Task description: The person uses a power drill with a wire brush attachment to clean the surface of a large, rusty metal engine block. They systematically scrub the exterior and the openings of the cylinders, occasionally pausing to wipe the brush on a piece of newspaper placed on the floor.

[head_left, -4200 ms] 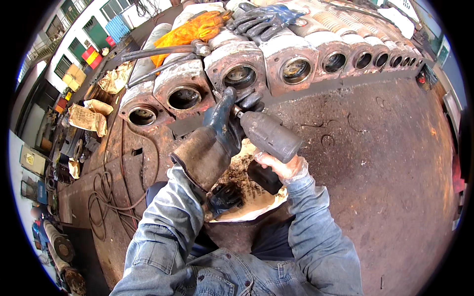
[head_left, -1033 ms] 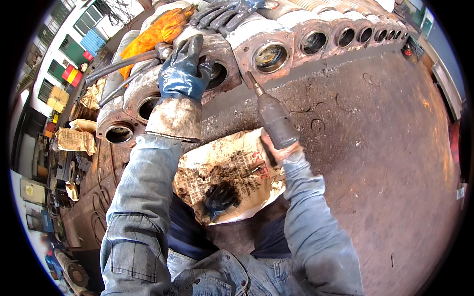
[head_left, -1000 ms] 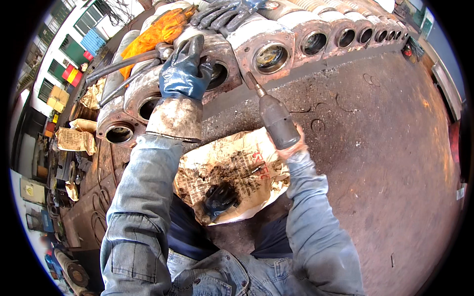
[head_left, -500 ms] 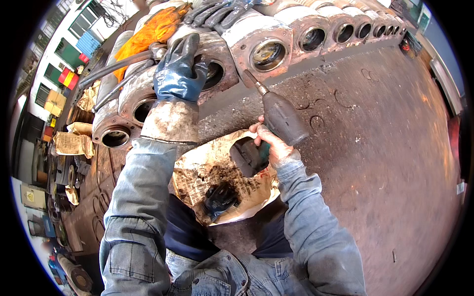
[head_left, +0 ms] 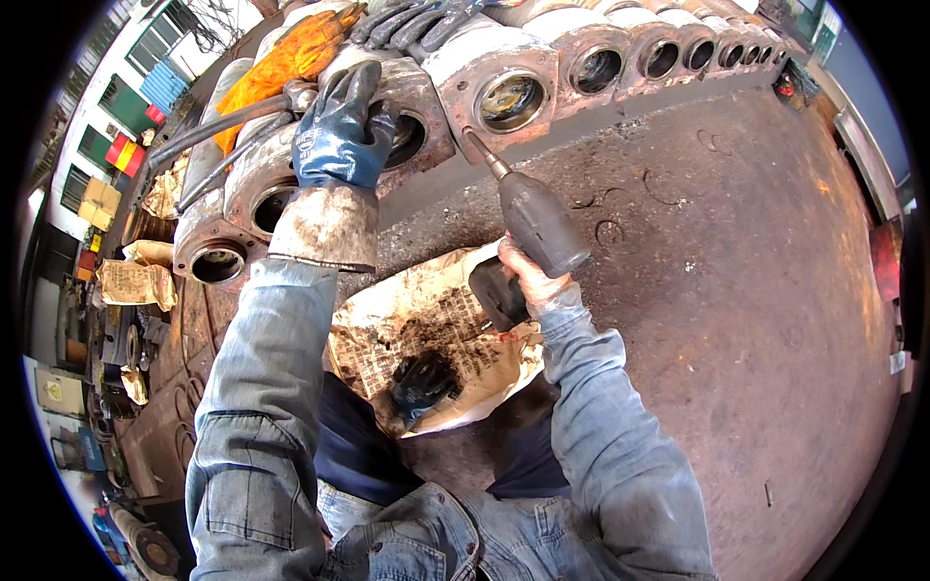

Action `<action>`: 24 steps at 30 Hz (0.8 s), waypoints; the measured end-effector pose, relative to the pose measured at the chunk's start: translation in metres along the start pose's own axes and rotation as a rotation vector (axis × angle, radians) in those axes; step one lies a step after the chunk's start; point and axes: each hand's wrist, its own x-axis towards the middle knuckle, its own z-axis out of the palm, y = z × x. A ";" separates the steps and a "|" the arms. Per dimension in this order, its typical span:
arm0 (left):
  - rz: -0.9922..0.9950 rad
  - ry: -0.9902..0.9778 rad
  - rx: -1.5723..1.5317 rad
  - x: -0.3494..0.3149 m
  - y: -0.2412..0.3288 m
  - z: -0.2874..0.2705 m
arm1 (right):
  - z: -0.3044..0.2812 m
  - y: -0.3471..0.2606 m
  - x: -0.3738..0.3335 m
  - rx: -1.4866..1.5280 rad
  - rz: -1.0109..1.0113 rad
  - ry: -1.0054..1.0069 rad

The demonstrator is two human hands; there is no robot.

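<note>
My left hand [head_left: 341, 136], in a blue-coated glove with a stained cuff, lies with its fingers extended on top of a flanged metal cylinder [head_left: 424, 116]. My bare right hand [head_left: 531, 275] is wrapped round the handle of a dark cordless power drill [head_left: 544, 221]. Its battery pack [head_left: 498, 293] shows left of my fingers. The drill's narrow bit points up and left, with its tip at the lower left corner of the neighbouring flanged cylinder [head_left: 455, 92]; whether it touches cannot be told.
More flanged cylinders [head_left: 597, 70] run in a row to the far right. Grey gloves [head_left: 412, 24], an orange glove [head_left: 291, 58] and a long-handled hammer [head_left: 218, 126] lie on top. A stained paper sack [head_left: 387, 320] with a dark glove [head_left: 422, 381] lies before me. Thin rings [head_left: 608, 232] are scattered on the floor.
The drill has turned in my right hand, so its battery pack sits differently, and my fingers wrap more fully round its handle. My left hand stays on the cylinder. The whole view has shifted slightly.
</note>
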 end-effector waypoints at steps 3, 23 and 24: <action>-0.012 -0.023 0.001 0.001 -0.001 -0.003 | -0.006 0.001 0.001 -0.012 0.129 0.000; -0.972 -0.354 -2.418 -0.121 0.099 -0.038 | -0.004 -0.108 -0.109 0.043 -0.202 -0.490; -1.027 -0.306 -2.413 -0.126 0.105 -0.038 | -0.004 -0.109 -0.113 0.042 -0.215 -0.524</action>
